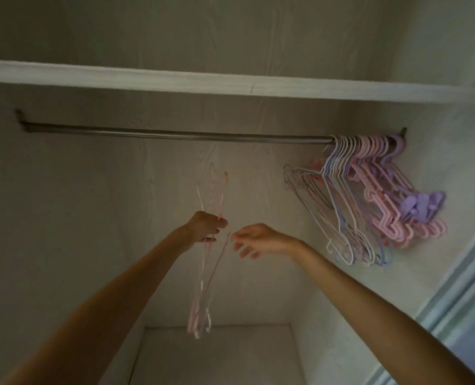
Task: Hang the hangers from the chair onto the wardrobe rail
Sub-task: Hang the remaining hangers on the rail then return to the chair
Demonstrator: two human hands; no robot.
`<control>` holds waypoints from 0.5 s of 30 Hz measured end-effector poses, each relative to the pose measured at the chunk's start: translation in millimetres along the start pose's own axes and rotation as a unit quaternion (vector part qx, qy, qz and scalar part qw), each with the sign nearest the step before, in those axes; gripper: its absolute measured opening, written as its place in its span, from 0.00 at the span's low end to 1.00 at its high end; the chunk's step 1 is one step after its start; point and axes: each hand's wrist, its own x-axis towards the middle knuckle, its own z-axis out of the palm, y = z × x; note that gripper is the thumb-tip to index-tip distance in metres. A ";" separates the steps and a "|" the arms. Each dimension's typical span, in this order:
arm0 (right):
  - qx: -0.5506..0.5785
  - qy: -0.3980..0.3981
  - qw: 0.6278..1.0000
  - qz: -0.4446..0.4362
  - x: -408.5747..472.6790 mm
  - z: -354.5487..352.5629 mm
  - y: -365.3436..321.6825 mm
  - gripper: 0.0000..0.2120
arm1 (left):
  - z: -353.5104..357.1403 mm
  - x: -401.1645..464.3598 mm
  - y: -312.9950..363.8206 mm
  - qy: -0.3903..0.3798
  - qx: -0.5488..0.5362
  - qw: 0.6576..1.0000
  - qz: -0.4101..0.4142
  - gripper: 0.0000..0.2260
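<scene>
Two bare arms reach up into wardrobe. Left hand (pixel 207 227) grips a small bundle of thin pink and white hangers (pixel 204 273), blurred, exact count unclear; bundle sits below the metal rail (pixel 175 135), not touching it. Right hand (pixel 254 240) just beside bundle, fingers loosely spread, holding nothing. Many pink, white and purple hangers (pixel 375 201) hang bunched at rail's right end.
</scene>
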 end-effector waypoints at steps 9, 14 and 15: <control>0.152 -0.107 0.982 -0.026 -12.9 45.1 -13.7 0.06 | 3.8 -10.0 -20.8 0.049 0.039 0.998 0.029 0.09; 0.210 -0.082 0.974 0.026 -13.9 46.8 -5.9 0.03 | -2.4 -18.1 -28.0 0.024 -0.149 0.989 0.008 0.04; 0.226 -0.073 0.970 0.042 -14.5 46.2 -1.0 0.05 | -5.5 -17.7 -30.5 0.033 -0.190 0.981 0.011 0.03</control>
